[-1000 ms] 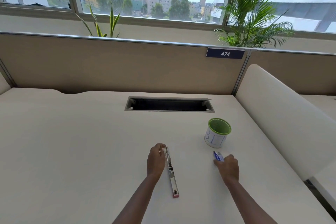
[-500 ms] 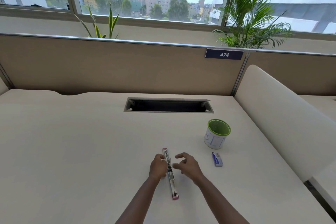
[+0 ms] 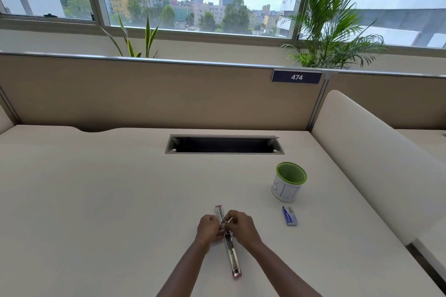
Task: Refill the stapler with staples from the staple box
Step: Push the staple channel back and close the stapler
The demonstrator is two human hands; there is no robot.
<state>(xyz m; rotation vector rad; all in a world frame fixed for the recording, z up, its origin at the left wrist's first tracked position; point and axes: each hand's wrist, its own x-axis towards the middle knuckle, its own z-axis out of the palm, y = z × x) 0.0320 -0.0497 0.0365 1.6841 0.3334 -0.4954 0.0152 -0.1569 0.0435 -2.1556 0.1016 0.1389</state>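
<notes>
- The stapler (image 3: 230, 251) lies opened flat on the worktop (image 3: 120, 200); my left hand (image 3: 208, 228) grips its middle.
- My right hand (image 3: 241, 225) pinches what I take for staples there.
- The staple box (image 3: 289, 216) sits to its right; I judge seating and closing remain.

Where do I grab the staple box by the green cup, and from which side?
I would pinch the staple box across its two long sides, near the middle, coming down from above. It lies flat on the desk, long sides clear and apart from the green cup. The right hand is nearer, though busy at the stapler.
</notes>
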